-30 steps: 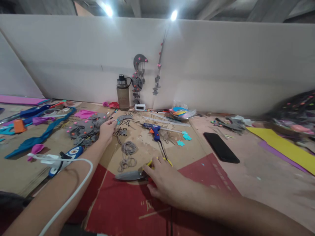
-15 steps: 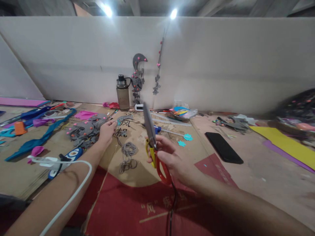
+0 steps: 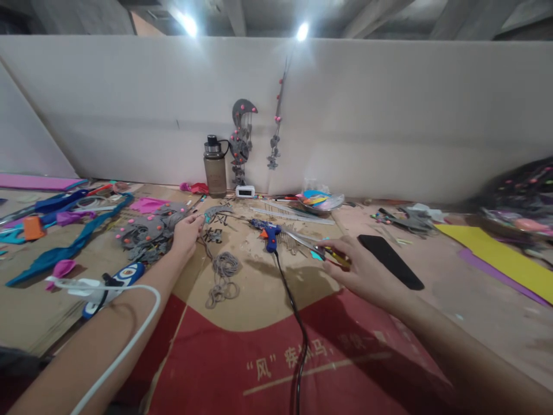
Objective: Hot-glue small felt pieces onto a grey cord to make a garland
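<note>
— So what's the right hand (image 3: 363,271) doing?

— Arm stretched forward over the red-printed cardboard (image 3: 242,351), palm down, fingers wrapped round the yellow-and-red handles of the scissors (image 3: 317,249). It's a proper grasp. The blades are nearly together and point left, with the tip just beside the blue glue gun (image 3: 268,232), a bit above the board.

— And the left hand (image 3: 188,230)?

— It reaches further out and rests at the edge of the pile of grey felt cut-outs (image 3: 144,233), fingertips touching a grey piece. Honestly can't tell if it's pinching that or just lying on it. A white cable (image 3: 123,346) runs over that forearm.

— Any room to move?

— Between the hands there's a loose coil of grey cord (image 3: 222,271) and the glue gun's black cord (image 3: 298,323), which trails back toward the body. The black phone (image 3: 391,261) lies just beside the right hand's knuckles. Past it, bare pinkish tabletop (image 3: 453,288) shows as far as the yellow foam sheet (image 3: 501,253). The left side is crowded with blue strips (image 3: 64,248), and the white wall (image 3: 389,115) closes off the far edge.

— Counts?

— One pair of scissors, one glue gun, one phone and one water bottle (image 3: 215,166), which stands at the wall. There's also one small white clock (image 3: 246,191), one bowl of coloured bits (image 3: 322,200), and two bead-and-felt hangings (image 3: 241,138) on the wall.
</note>
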`<state>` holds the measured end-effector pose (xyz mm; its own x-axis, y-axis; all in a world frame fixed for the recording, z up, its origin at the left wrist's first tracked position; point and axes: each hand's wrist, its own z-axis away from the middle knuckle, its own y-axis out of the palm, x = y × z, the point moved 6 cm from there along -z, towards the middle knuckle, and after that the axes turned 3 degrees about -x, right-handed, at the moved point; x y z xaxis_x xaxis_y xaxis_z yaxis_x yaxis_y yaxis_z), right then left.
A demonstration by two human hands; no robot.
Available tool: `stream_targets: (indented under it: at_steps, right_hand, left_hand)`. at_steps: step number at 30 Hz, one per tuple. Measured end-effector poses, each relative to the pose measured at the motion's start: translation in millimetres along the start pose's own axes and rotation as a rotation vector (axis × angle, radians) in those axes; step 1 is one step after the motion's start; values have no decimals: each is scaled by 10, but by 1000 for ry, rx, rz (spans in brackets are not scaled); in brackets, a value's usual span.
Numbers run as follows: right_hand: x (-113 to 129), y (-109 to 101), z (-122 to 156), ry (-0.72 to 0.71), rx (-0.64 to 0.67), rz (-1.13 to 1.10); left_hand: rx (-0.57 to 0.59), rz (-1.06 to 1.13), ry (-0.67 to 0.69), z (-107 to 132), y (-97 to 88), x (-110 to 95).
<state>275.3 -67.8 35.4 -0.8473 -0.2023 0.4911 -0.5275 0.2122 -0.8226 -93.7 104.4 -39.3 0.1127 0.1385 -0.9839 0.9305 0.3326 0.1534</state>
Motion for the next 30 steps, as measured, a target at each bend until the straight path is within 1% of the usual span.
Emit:
stream_targets:
  at_steps: [2,5,9,12,13,15,16,17,18,19,20,22,25,27,30]
  right_hand:
    - [-124,18,65,-21,54,100]
    - [-293,98,156,-31,108,193]
    - [-471,282,247,-10,92,295]
    - [-521,389,293,30,88,452]
    - [-504,390,296,36,81,510]
    - [-399,331,269,30,36,569]
    - [-312,289,236,12,13,555]
    - [-214,242,188,2,-13,511]
    - [-96,222,128,-31,-7,416]
    - [34,241,58,-82,46,294]
    - [149,259,-24,-102,79,175]
    - [335,335,-210,-115,125,41]
    - [454,517,-502,-73,148,76]
    - [452,671,-659,-28,182,156]
    - [386,895,-801,68,234,294]
  left_hand:
    - [-3,0,-6,4,-2,-9]
    - [-10,10,-29,-6,-6,-16]
    - [-19,38,-56,-12,45,-69]
    - [0,56,-69,30,174,-159]
    - [-5,53,-73,57,225,-196]
    - [68,73,-78,137,394,-276]
    - [103,86,-78,189,485,-317]
    - [137,101,-67,246,575,-363]
    - [161,116,-50,306,656,-408]
    - [196,127,-43,370,740,-442]
    - [215,136,-28,432,805,-474]
    - [265,150,-2,543,905,-512]
    - [257,186,20,624,902,-486]
    - [217,189,2,609,829,-398]
    - [135,132,-21,518,683,-220]
